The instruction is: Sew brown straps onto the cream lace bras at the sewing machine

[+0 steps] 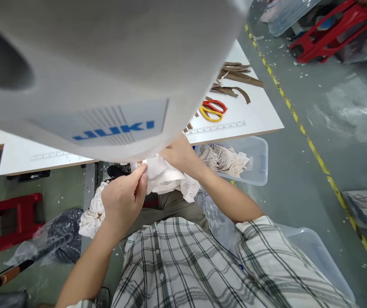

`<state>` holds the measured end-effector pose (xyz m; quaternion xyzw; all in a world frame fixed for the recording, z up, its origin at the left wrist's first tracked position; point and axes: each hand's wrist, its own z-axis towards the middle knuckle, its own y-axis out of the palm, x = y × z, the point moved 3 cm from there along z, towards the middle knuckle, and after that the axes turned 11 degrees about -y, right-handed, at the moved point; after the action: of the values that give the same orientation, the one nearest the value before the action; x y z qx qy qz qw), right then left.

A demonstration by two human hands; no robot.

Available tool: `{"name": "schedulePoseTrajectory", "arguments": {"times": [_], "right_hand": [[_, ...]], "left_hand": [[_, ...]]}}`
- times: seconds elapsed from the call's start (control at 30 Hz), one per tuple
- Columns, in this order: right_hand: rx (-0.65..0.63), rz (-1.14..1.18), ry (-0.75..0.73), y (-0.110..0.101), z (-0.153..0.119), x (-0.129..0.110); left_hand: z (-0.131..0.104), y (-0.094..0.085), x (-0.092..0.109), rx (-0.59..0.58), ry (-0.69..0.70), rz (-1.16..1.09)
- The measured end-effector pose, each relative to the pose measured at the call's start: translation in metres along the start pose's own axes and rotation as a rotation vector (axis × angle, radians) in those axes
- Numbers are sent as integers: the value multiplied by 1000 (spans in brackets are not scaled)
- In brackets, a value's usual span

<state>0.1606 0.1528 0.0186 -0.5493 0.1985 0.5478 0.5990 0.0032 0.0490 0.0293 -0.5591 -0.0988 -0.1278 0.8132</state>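
White fabric point(164, 173) with a lacy edge hangs between my hands, just below the sewing machine's head point(106, 85). My left hand point(123, 194) is closed, thumb and forefinger pinching the near left edge of this cloth. Farther right, my right hand point(183, 157) grips the fabric from above, its fingertips partly hidden by the machine. More white lace cloth point(93, 211) bunches beside my left wrist, with a small brown cross-shaped mark on it. The needle area is hidden behind the machine head.
On the white table point(263, 115) lie red-and-yellow-handled scissors point(213, 110), brown fabric strips point(239, 77) and a printed ruler scale. A clear bin point(260, 164) holds stacked pale pieces point(223, 159). Red stools point(10, 222) and another clear bin point(321, 256) stand on the floor.
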Motion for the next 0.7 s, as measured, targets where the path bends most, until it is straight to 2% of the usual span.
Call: {"name": "schedulePoseTrajectory", "arguments": {"times": [0.7], "right_hand": [[76, 176, -4, 1, -13, 15]], "left_hand": [[-1, -3, 3, 62, -10, -29]]}}
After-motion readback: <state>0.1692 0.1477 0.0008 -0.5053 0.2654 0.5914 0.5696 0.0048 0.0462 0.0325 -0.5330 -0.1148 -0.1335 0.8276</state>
